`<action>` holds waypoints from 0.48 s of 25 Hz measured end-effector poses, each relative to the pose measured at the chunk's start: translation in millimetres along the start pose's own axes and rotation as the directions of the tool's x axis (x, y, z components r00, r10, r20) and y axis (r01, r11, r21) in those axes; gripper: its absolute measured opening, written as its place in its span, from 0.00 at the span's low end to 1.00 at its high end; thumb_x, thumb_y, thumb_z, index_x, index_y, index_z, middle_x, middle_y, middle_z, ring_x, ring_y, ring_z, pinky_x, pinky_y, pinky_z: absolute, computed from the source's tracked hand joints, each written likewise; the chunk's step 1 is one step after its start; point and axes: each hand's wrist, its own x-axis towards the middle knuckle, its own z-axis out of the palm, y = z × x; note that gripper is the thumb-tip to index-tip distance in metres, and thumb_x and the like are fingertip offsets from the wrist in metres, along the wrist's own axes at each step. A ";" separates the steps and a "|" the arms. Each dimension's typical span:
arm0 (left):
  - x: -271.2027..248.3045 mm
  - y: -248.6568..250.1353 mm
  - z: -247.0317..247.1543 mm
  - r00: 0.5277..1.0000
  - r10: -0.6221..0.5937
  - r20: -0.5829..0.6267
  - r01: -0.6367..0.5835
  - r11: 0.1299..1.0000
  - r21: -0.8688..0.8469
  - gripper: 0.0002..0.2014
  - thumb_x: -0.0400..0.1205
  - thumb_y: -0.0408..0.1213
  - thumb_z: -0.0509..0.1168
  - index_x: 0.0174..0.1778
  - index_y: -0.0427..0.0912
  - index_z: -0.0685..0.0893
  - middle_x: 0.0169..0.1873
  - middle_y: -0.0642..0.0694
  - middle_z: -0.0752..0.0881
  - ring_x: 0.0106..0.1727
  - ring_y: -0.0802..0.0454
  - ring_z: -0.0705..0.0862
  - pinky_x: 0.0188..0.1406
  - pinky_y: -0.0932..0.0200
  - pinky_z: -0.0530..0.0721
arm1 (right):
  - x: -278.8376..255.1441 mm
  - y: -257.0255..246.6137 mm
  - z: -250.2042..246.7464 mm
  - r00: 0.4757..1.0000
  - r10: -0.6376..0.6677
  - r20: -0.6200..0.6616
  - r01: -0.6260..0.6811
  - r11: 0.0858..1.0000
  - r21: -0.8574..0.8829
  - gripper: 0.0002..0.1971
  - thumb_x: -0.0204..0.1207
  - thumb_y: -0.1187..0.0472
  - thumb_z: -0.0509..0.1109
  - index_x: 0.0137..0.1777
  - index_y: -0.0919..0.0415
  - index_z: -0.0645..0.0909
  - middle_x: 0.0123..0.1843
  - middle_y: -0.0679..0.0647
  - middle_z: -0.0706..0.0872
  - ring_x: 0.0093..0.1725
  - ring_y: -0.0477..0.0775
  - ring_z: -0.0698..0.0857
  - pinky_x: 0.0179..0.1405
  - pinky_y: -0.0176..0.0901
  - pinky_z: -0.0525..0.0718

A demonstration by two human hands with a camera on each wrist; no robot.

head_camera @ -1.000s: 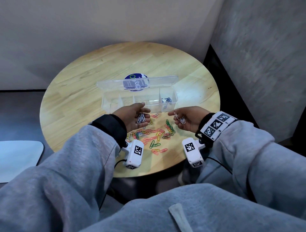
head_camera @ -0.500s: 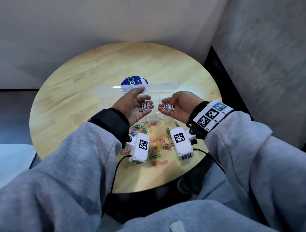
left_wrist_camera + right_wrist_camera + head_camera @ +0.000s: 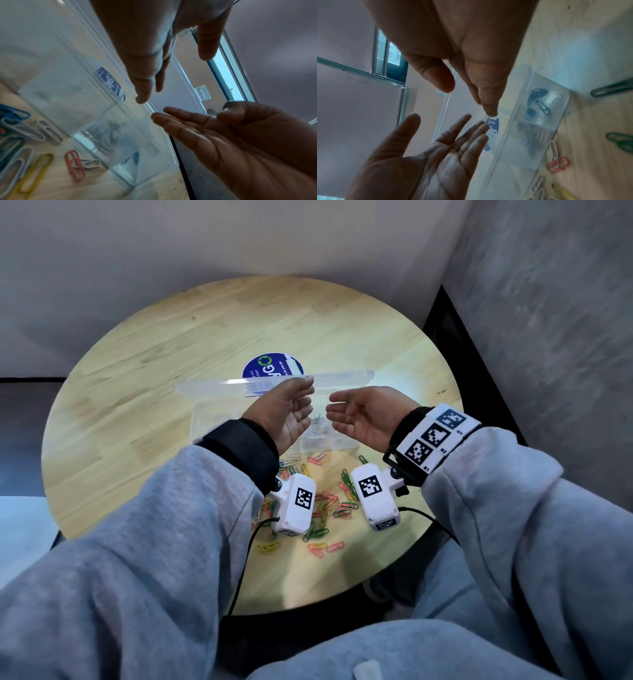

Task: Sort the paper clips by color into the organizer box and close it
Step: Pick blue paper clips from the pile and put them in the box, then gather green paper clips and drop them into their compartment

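Note:
The clear organizer box (image 3: 329, 444) stands open on the round wooden table, its lid (image 3: 219, 387) raised behind. My left hand (image 3: 296, 405) and right hand (image 3: 344, 414) hover over it, palms facing each other, fingers straight, both empty. White clips (image 3: 317, 429) lie in the compartment below the gap between them. The right wrist view shows blue clips (image 3: 537, 99) in the end compartment and white clips (image 3: 529, 136) in the one beside it. Loose colored clips (image 3: 329, 505) are scattered on the table in front of the box, partly hidden by my wrists.
A blue round sticker (image 3: 272, 367) sits on the table (image 3: 137, 392) behind the lid. Walls close in behind and on the right, with a dark gap (image 3: 455, 337) at the table's right edge. Loose white (image 3: 49, 132), red (image 3: 75, 166) and yellow (image 3: 32, 174) clips lie near the box front.
Both hands rose from the clip pile and moved forward over the box, each holding white clips. They have opened, and the white clips have left them.

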 end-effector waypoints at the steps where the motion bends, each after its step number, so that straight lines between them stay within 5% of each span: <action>1: -1.3 -0.9 0.1 1.000 0.012 -0.010 -0.012 1.000 0.011 0.16 0.78 0.45 0.65 0.58 0.41 0.77 0.50 0.47 0.78 0.68 0.50 0.74 0.67 0.59 0.70 | -2.5 0.7 -3.4 1.000 -0.008 -0.007 0.008 0.999 -0.042 0.11 0.79 0.72 0.53 0.47 0.65 0.77 0.48 0.60 0.79 0.47 0.52 0.81 0.44 0.37 0.80; 6: -12.8 -5.9 -4.3 0.991 0.118 -0.066 -0.112 0.989 0.094 0.04 0.83 0.37 0.61 0.45 0.44 0.80 0.42 0.48 0.81 0.45 0.54 0.82 0.45 0.64 0.79 | -21.7 6.3 -24.3 0.998 -0.033 -0.057 0.019 0.974 -0.227 0.07 0.81 0.64 0.60 0.44 0.60 0.79 0.43 0.56 0.82 0.42 0.52 0.83 0.46 0.40 0.80; 9: -25.8 -15.8 -3.7 0.992 0.121 0.032 -0.124 0.918 0.376 0.05 0.83 0.31 0.60 0.48 0.41 0.81 0.40 0.45 0.82 0.38 0.53 0.83 0.38 0.65 0.82 | -29.3 14.9 -40.0 0.991 -0.011 -0.131 -0.041 0.920 -0.390 0.09 0.81 0.68 0.58 0.41 0.61 0.78 0.39 0.55 0.80 0.38 0.51 0.81 0.41 0.39 0.79; 10: -29.9 -20.9 -2.0 0.992 0.111 0.060 -0.126 0.842 0.525 0.06 0.83 0.30 0.60 0.51 0.41 0.81 0.40 0.45 0.82 0.37 0.53 0.82 0.36 0.66 0.82 | -30.0 18.9 -45.0 0.987 0.002 -0.160 -0.074 0.890 -0.449 0.09 0.80 0.69 0.58 0.41 0.62 0.78 0.39 0.55 0.80 0.37 0.50 0.80 0.39 0.39 0.79; 12: -34.0 -32.8 1.6 0.988 0.113 0.105 -0.150 0.542 0.827 0.10 0.81 0.32 0.62 0.56 0.46 0.82 0.42 0.49 0.83 0.40 0.54 0.83 0.38 0.65 0.80 | -29.4 28.3 -54.2 0.981 0.029 -0.194 -0.134 0.822 -0.554 0.05 0.80 0.68 0.61 0.44 0.64 0.77 0.38 0.56 0.79 0.36 0.50 0.80 0.37 0.40 0.79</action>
